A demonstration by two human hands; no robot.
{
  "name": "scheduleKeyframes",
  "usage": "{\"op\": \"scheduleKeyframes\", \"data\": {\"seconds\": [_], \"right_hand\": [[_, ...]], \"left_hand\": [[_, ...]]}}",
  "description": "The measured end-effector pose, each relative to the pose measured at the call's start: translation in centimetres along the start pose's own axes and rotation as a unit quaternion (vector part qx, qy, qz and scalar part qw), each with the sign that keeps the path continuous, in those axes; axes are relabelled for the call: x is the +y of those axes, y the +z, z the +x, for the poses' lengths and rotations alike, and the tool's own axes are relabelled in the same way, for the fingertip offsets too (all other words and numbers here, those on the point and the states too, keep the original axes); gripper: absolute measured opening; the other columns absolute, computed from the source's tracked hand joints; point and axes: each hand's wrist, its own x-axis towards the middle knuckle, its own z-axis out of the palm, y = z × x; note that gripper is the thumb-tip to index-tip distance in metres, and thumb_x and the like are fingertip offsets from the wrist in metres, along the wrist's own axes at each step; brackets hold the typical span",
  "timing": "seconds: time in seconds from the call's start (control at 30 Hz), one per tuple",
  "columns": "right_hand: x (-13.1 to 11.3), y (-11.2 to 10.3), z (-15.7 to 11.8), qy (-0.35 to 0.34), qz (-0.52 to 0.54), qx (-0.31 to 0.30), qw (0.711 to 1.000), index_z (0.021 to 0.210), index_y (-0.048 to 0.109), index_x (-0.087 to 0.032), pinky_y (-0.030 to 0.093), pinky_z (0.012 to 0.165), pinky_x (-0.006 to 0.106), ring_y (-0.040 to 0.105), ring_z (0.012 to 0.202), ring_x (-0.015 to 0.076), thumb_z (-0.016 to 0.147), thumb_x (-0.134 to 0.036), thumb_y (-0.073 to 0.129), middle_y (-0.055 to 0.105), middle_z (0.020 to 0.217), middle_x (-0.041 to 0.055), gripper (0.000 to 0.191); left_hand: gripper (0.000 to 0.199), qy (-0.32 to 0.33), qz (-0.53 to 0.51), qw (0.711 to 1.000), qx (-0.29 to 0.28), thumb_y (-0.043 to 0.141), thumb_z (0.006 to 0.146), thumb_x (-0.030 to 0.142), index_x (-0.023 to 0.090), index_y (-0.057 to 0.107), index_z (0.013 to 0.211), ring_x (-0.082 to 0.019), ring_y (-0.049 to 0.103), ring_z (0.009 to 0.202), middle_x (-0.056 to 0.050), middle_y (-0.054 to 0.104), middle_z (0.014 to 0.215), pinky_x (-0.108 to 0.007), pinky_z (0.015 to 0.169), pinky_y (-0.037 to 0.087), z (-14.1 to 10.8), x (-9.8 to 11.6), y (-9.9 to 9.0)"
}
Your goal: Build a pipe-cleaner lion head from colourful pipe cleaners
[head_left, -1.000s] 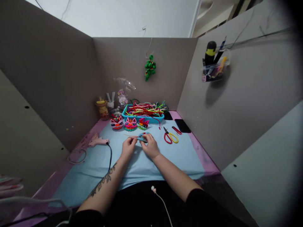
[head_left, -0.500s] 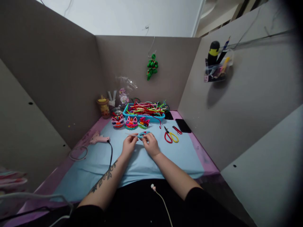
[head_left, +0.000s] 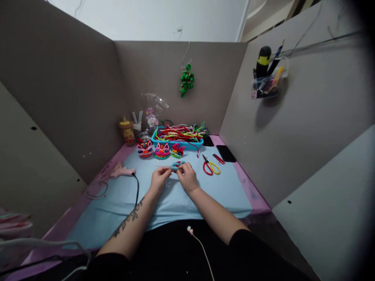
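Turned to show more red, the blue piece (head_left: 177, 165) is in the grip of the right hand's (head_left: 188, 177) fingers before the plastic basket (head_left: 187, 146); the left hand's (head_left: 159, 178) fingers pinch a thin strand (head_left: 163, 167). Fuzzy animal heads (head_left: 162, 151) nearly touch the basket.

Both hands (head_left: 174, 178) nearly meet, fingers pinched (left forearm (head_left: 129, 224) tattooed).

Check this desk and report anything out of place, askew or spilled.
One red strand trails over the front of the blue tray onto the cloth, while most strands lie heaped inside. I see nothing spilled.
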Motion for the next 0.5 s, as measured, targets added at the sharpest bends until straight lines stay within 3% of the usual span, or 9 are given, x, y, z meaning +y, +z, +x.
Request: {"op": "scheduleKeyframes", "data": {"seconds": [0.3,0.5], "right_hand": [[0.0,0.01,0.01,0.004,0.006,-0.007,1.0,0.075,0.056,-0.021,0.044,0.069,0.028,0.053,0.074,0.0167,0.078,-0.015,0.051,0.054,0.079,0.003,0.008],[0.02,0.04,-0.06,-0.007,0.0,-0.014,1.0,0.076,0.056,-0.021,0.045,0.069,0.027,0.054,0.075,0.0167,0.078,-0.015,0.053,0.055,0.08,0.0033,0.007]], "left_hand": [[0.033,0.012,0.008,1.0,-0.006,0.075,0.061,0.039,0.014,0.068,0.082,-0.013,0.055,0.057,-0.003,0.066,0.066,-0.025,0.057,0.042,0.05,-0.19,-0.06],[0.035,0.018,0.023,1.0,0.003,0.075,0.061,0.041,0.013,0.068,0.081,-0.015,0.06,0.063,-0.003,0.066,0.067,-0.027,0.062,0.046,-0.04,0.15,0.07]]}}
